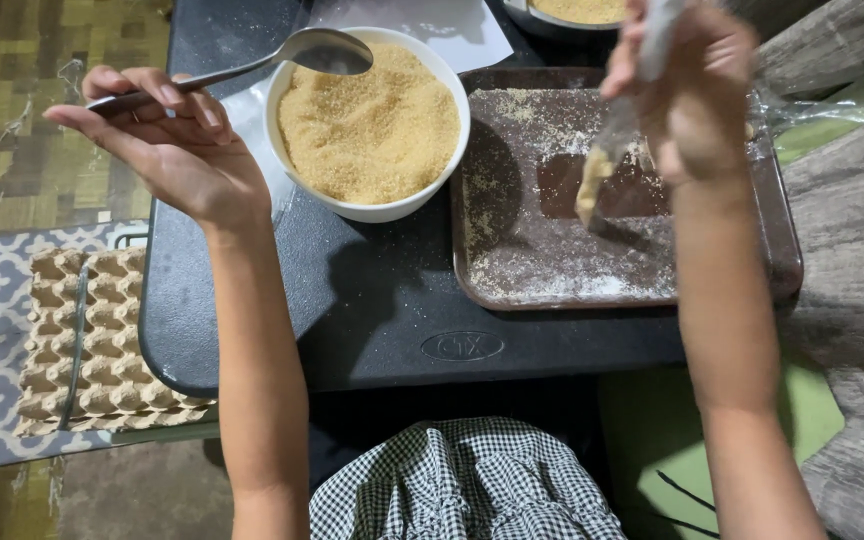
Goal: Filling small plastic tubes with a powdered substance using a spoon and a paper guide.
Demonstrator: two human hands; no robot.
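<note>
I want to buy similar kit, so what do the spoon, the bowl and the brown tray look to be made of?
Spoon: polished metal, likely steel; it is silvery and mirrors light. Bowl: glossy white, probably ceramic, perhaps melamine; thick smooth rim. Tray: brown, matte, looks like plastic with rounded moulded corners, dusted with pale powder; coated metal cannot be ruled out.

Single head-worn view, looking steeply down, close over a black table (392, 330), arms reaching forward
</note>
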